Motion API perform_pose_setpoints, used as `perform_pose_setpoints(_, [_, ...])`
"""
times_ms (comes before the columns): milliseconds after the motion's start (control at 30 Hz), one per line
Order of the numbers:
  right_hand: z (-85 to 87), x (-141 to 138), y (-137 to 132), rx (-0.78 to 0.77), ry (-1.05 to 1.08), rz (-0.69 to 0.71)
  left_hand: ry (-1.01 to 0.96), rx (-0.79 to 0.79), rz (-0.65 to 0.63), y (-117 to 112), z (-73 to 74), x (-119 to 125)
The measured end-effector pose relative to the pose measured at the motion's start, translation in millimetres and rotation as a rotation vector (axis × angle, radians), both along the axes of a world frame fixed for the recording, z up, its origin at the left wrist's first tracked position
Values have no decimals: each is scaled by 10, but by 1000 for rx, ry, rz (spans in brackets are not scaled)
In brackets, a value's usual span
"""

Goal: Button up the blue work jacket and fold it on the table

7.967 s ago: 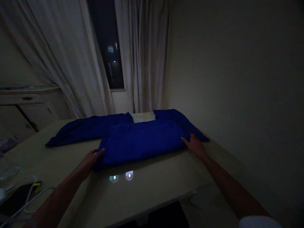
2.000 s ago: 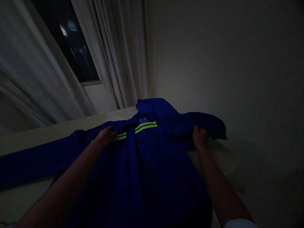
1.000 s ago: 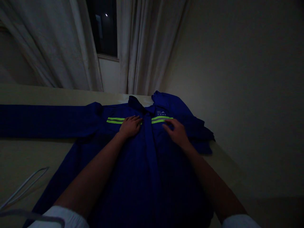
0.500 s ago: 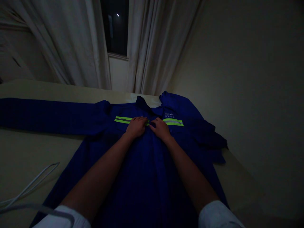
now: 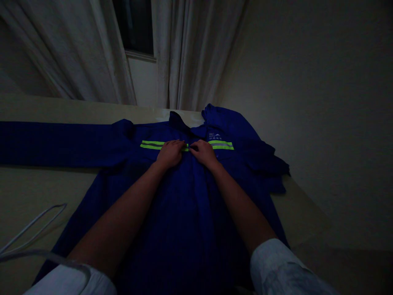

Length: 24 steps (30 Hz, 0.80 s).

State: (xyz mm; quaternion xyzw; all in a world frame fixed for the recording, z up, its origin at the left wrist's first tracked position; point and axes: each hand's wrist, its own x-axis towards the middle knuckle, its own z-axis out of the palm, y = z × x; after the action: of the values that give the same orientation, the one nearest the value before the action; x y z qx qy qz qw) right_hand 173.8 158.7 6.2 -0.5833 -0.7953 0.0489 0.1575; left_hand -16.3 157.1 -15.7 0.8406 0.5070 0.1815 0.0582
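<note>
A dark blue work jacket [image 5: 196, 196] lies spread out, front up, with a yellow-green and grey reflective band [image 5: 221, 145] across the chest. White printing sits above the band on the right side. My left hand [image 5: 170, 153] rests on the chest beside the front opening, fingers together and bent onto the cloth over the band. Close to its right, my right hand [image 5: 204, 152] pinches the front edge of the jacket between thumb and fingers. The fingertips of both hands are near each other, and whatever small part lies between them is too dark to make out.
The jacket lies on a pale table [image 5: 27, 184]. One sleeve [image 5: 55, 143] stretches left; the other is bunched at the right, near the wall [image 5: 322, 102]. A white cable [image 5: 33, 223] loops at the lower left. Curtains [image 5: 196, 53] hang behind by a dark window [image 5: 135, 28].
The view has tilted down and shifted slightly, so everything sits a little higher and more to the left. Both hands stay at the chest band, with a slight change in the right fingers.
</note>
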Motion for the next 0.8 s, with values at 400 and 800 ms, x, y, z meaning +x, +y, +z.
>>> perform_pose_setpoints(400, [8,-3,1,-25,15,48,-8,4,5,40,-23,-27])
perform_pose_setpoints(800, [39,-28,-3,-53,-80,86,18,-17,24,47,-13,-36])
